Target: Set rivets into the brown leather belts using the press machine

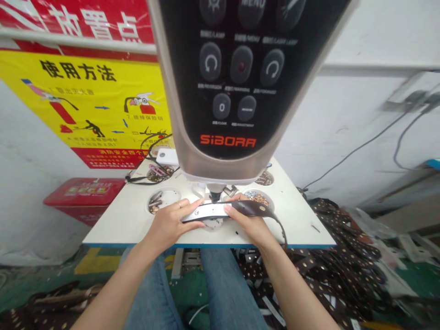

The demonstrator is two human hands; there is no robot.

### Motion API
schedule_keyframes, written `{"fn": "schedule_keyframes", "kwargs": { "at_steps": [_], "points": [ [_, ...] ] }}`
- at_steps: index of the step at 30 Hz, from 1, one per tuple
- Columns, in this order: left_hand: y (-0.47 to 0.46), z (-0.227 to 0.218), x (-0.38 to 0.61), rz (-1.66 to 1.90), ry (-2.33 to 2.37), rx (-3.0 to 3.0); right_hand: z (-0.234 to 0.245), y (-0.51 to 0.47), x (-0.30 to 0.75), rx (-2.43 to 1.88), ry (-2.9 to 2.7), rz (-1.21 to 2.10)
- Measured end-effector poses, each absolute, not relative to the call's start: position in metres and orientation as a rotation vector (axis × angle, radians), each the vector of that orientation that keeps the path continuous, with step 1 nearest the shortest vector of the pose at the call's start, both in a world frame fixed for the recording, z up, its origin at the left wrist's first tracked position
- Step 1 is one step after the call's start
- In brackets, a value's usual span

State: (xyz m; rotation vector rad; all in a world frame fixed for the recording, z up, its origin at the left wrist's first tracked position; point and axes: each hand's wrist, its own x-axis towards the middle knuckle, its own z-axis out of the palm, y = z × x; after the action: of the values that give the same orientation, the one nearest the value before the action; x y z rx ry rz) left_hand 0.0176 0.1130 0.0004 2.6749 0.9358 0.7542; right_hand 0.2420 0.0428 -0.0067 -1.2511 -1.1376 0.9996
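A dark brown strap (254,208), with a white strip (212,211) lying along its left part, is stretched across the table under the machine's dark tip (215,197). My left hand (168,221) pinches the strap's left end between thumb and fingers. Farther along, my right hand (248,223) grips the strap, its thumb on the right end of the white strip. Beyond that hand, the strap curls down over the table's front edge. Small holes or studs show on the white strip. Whether the tip touches the strap I cannot tell.
The machine head (223,167) with buttons looms close above. Round wells with small metal parts, such as the left well (165,201) and right well (257,198), are set in the white table (120,224). A red box (84,190) stands left; dotted brown straps (330,270) heap at right.
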Motion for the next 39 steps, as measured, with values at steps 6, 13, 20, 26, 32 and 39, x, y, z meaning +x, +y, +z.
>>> {"fn": "schedule_keyframes", "kwargs": {
  "at_steps": [6,13,20,26,32,39],
  "points": [
    [0.117,-0.004,0.017,0.819,0.899,2.722,-0.006,0.046,0.24,-1.278,-1.096,0.989],
    [0.085,0.013,0.019,1.002,0.775,2.893,0.009,0.017,0.223,-1.218,-1.048,0.941],
    [0.1,0.008,0.007,0.832,0.906,2.677,0.004,0.025,0.237,-1.256,-0.998,0.818],
    [0.126,0.009,0.01,0.691,0.94,2.378,-0.01,0.044,0.246,-1.299,-1.086,0.907],
    [0.123,0.009,0.011,0.641,0.951,2.301,-0.009,0.038,0.251,-1.381,-1.185,0.849],
    [0.128,0.003,0.013,0.602,0.978,2.259,-0.011,0.045,0.251,-1.34,-1.125,0.923]
  ]
}}
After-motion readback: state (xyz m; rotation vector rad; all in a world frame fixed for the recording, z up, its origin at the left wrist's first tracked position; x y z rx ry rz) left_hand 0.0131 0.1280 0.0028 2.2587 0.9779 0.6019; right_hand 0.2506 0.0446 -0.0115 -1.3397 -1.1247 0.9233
